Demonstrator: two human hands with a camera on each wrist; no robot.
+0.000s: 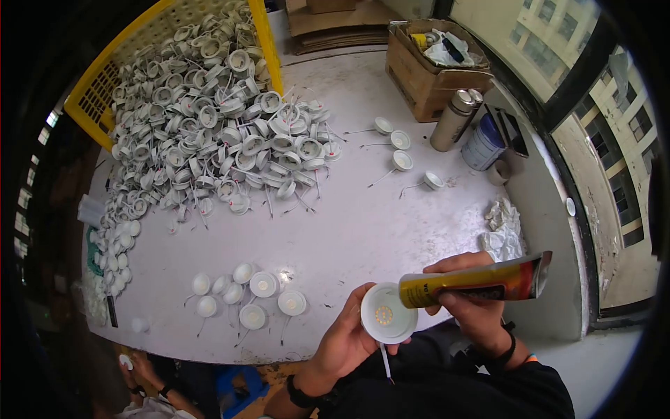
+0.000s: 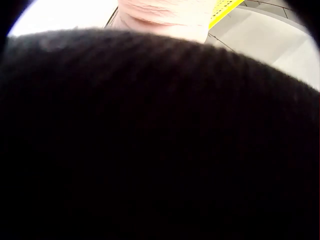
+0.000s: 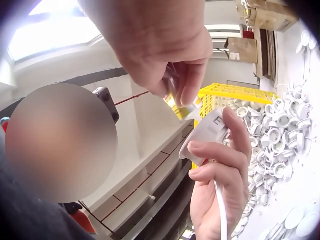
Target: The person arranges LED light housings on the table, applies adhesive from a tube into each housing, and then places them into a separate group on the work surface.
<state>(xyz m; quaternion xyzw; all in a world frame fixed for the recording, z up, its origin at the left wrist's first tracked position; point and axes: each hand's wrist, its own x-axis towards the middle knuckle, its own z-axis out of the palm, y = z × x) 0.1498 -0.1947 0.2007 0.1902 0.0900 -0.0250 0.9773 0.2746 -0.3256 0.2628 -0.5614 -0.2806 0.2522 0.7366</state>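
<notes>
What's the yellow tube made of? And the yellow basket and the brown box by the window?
The tube could be thin metal or coated plastic; its glossy printed skin and flat, silvery end fit both. The basket is probably hard plastic, because it's bright yellow with neat rows of holes. The box looks like cardboard: dull, brown and worn.

In the head view, your lamp (image 1: 385, 318) is at lower centre, the tube (image 1: 467, 283) at its right rim. On the tabletop (image 1: 342, 237), a heap (image 1: 223, 136) lies upper left, in and before the crate (image 1: 273, 52); loose lamps (image 1: 264, 285) lower left; the box (image 1: 433, 91) upper right, behind the flask (image 1: 452, 122).
</notes>
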